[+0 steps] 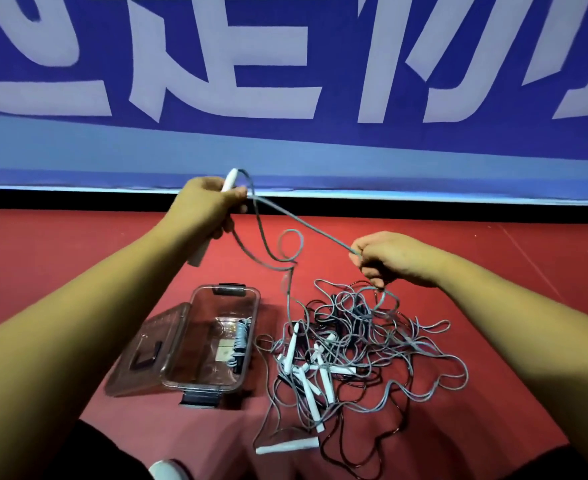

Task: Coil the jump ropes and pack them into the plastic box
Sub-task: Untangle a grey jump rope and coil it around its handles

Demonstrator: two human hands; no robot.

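My left hand is raised and grips a white jump-rope handle, with its grey cord looping out of the top end. That cord runs taut down to my right hand, which pinches it above the pile. A tangled heap of grey ropes with several white handles lies on the red floor. To its left stands the clear plastic box, open, with one coiled rope against its right wall.
The box's lid hangs open on the left side, and a dark latch juts from the near end. One loose white handle lies nearest me. A blue banner wall with large white characters closes the far side.
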